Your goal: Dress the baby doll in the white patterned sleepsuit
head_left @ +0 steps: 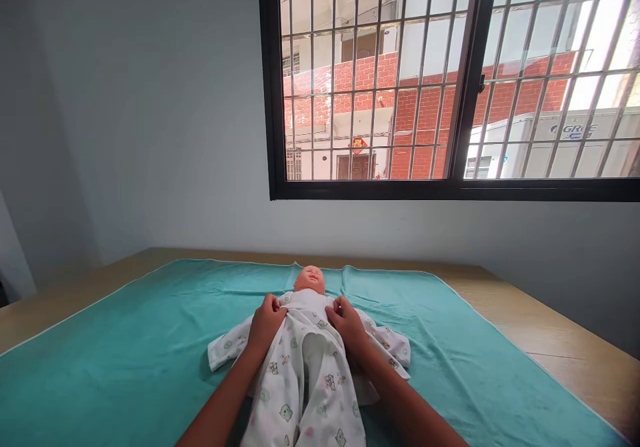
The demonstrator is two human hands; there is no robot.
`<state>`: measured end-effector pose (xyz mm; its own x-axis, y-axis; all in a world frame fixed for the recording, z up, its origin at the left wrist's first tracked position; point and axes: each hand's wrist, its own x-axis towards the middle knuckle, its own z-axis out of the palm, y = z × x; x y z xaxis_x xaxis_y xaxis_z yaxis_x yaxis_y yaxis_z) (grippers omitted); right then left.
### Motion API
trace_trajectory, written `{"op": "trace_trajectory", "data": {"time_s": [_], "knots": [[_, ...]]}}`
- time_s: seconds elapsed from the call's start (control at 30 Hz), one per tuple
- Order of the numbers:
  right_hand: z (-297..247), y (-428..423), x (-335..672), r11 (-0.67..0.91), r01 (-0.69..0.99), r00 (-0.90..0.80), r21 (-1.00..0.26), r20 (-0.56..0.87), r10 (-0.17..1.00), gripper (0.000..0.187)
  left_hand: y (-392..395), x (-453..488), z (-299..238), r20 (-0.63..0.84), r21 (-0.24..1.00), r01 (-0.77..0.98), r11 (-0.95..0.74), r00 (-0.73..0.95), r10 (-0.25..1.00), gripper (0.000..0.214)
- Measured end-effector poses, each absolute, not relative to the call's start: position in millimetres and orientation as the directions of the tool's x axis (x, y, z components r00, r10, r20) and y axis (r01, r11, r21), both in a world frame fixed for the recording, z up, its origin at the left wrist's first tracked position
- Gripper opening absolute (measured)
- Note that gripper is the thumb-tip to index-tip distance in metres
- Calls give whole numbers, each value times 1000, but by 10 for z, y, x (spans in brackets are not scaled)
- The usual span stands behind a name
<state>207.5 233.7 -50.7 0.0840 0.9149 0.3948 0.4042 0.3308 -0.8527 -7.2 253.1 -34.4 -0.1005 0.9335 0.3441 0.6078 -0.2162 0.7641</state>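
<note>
A baby doll (310,279) lies face up, its head away from me, with a white printed long-sleeved top (231,345) spread out at both sides. Over its body stretches a pair of white printed baby pants (285,383), the legs hanging toward me. My left hand (267,321) pinches the left edge of the pants' waist near the doll's chest. At the opposite edge, my right hand (346,323) has its fingers closed on the waist too. The pants hide most of the doll's body; only its head shows.
A teal cloth (145,340) with slight wrinkles covers much of the wooden table (565,327). Behind the table stands a grey wall (150,133) with a black-framed, barred window (365,190).
</note>
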Motion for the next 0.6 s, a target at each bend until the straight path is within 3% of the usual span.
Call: {"op": "trace_trajectory", "data": {"time_s": [0.1, 0.2, 0.33, 0.43, 0.53, 0.6], "knots": [[-463, 2149, 2185, 252, 258, -107, -933, 232, 967, 31, 2451, -161, -431, 323, 835, 464, -294, 19, 946, 13], [-335, 1982, 2310, 177, 282, -259, -943, 103, 960, 28, 2360, -278, -430, 282, 896, 313, -315, 146, 948, 26], [-208, 1932, 2369, 383, 310, -377, -870, 257, 890, 23, 2266, -327, -335, 353, 858, 327, -395, 184, 917, 27], [-245, 1943, 2310, 492, 406, -308, -770, 392, 867, 22, 2255, -285, -290, 346, 843, 373, -387, 175, 922, 23], [-340, 1981, 2203, 456, 556, -140, -695, 462, 875, 20, 2347, -241, -309, 297, 854, 447, -267, 3, 955, 20], [-400, 2047, 2132, 403, 577, -12, -711, 485, 874, 21, 2445, -226, -350, 269, 874, 446, -193, -113, 956, 20]]}}
